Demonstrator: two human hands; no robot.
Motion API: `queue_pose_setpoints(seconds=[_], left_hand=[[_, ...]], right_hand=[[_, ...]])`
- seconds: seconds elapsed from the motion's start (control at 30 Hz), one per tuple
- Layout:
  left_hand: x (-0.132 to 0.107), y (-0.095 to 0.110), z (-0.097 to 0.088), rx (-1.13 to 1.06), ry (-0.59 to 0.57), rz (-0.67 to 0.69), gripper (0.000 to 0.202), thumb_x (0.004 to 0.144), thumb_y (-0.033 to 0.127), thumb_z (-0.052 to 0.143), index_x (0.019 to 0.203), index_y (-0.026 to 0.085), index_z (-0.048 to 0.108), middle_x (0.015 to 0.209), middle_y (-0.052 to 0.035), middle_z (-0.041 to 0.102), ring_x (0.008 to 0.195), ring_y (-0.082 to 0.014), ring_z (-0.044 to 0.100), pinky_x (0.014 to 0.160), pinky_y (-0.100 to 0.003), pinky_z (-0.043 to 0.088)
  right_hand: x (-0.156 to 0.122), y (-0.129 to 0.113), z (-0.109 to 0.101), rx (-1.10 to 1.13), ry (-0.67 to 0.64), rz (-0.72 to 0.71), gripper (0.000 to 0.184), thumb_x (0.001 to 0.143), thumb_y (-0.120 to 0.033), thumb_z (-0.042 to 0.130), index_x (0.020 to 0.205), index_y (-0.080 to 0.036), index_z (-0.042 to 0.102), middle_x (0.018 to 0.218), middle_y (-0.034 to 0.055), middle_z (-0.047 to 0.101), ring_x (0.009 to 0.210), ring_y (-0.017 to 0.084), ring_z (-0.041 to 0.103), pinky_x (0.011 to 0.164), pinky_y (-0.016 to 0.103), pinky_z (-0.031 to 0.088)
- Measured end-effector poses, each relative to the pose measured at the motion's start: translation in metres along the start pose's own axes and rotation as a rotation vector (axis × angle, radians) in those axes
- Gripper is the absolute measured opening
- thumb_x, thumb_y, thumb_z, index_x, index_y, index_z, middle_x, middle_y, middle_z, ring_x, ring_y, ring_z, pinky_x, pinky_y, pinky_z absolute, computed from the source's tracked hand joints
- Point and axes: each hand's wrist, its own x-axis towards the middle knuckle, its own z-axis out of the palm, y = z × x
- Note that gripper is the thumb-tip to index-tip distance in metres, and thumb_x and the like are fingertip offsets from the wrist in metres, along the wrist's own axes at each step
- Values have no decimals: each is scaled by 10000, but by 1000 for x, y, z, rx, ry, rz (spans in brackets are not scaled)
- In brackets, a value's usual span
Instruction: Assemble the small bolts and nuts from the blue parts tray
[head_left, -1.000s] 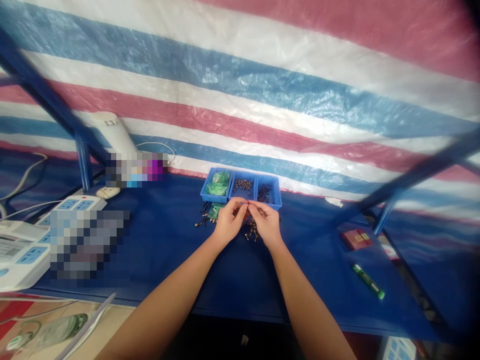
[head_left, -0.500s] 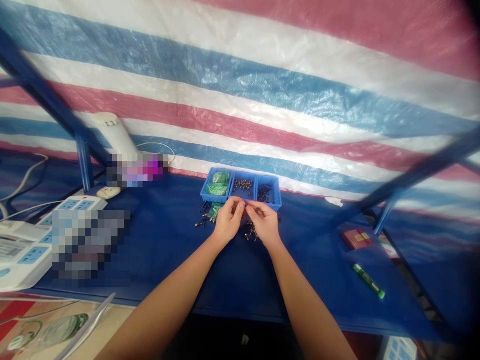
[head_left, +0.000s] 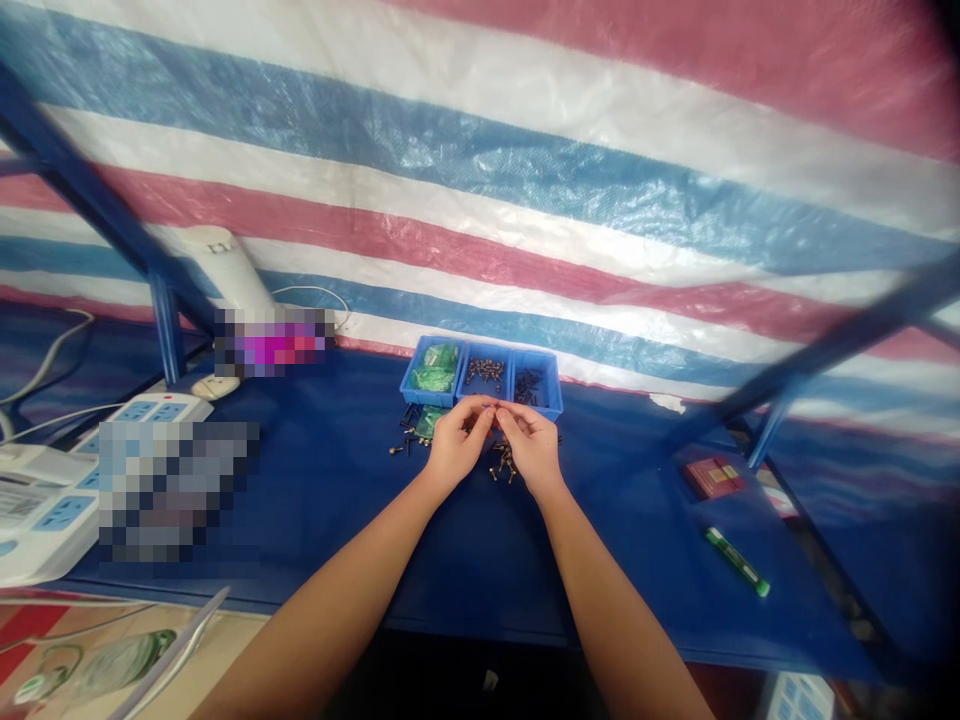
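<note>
My left hand (head_left: 459, 438) and my right hand (head_left: 531, 440) meet over the blue table, thumbs and fingertips pinched together. Whatever sits between the fingertips is too small and hidden to name. Just beyond them stands a blue three-part bin (head_left: 429, 397). Its left compartment holds green plastic packets (head_left: 435, 378), the middle one brass-coloured screw-like pieces (head_left: 486, 374), the right one dark small pieces (head_left: 527, 384). More brass-coloured pieces (head_left: 504, 462) lie loose under my right hand. Dark pieces (head_left: 409, 418) and another green packet (head_left: 427, 424) lie beside my left hand.
White power strips (head_left: 71, 500) and a blurred-out object (head_left: 180, 490) are on the left. A white cylinder (head_left: 232, 270) stands at the back left. On the right lie a dark red box (head_left: 714, 478) and a green tube-like item (head_left: 737, 562). Striped sheeting (head_left: 480, 200) hangs behind.
My fingertips have shifted slightly against each other, with the right thumb now closer to the left one. The bin and loose pieces have stayed in place.
</note>
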Motion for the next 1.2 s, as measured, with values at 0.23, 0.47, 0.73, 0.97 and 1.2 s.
queue_pose_setpoints(seconds=[0.23, 0.47, 0.73, 0.97, 1.2], left_hand=[[0, 0, 0, 28, 20, -8, 230, 888, 387, 556, 944, 177, 632, 793, -23, 659, 651, -119, 613, 619, -235, 502], [-1, -2, -1, 11, 15, -26, 220, 893, 389, 548, 922, 178, 604, 707, 1, 615, 610, -113, 584, 584, -230, 479], [-1, -3, 1, -43, 16, -40, 247, 889, 393, 556, 977, 173, 627, 773, -29, 660, 657, -125, 627, 624, -239, 516], [0, -3, -2, 48, 52, -61, 309, 908, 441, 504, 789, 167, 585, 613, 23, 574, 549, -95, 528, 537, -198, 426], [-1, -2, 0, -31, 12, -59, 228, 893, 403, 543, 912, 180, 592, 678, 10, 618, 590, -110, 577, 570, -213, 458]], right_hand=[[-1, 0, 1, 13, -23, -36, 313, 769, -419, 702, 998, -206, 723, 925, 61, 746, 789, 208, 700, 744, 355, 585], [-2, -1, 2, 58, -44, -58, 273, 752, -377, 726, 970, -213, 734, 948, 60, 746, 841, 223, 703, 773, 373, 585], [-2, -1, 0, 34, -19, -19, 289, 771, -377, 709, 1001, -205, 740, 941, 60, 752, 822, 219, 705, 758, 370, 589], [-4, -3, 4, 60, -75, -37, 269, 747, -371, 731, 953, -199, 740, 952, 58, 751, 842, 217, 706, 815, 377, 578], [-3, -2, 1, 32, -32, -34, 254, 765, -373, 710, 949, -201, 739, 936, 54, 751, 827, 215, 702, 766, 357, 581]])
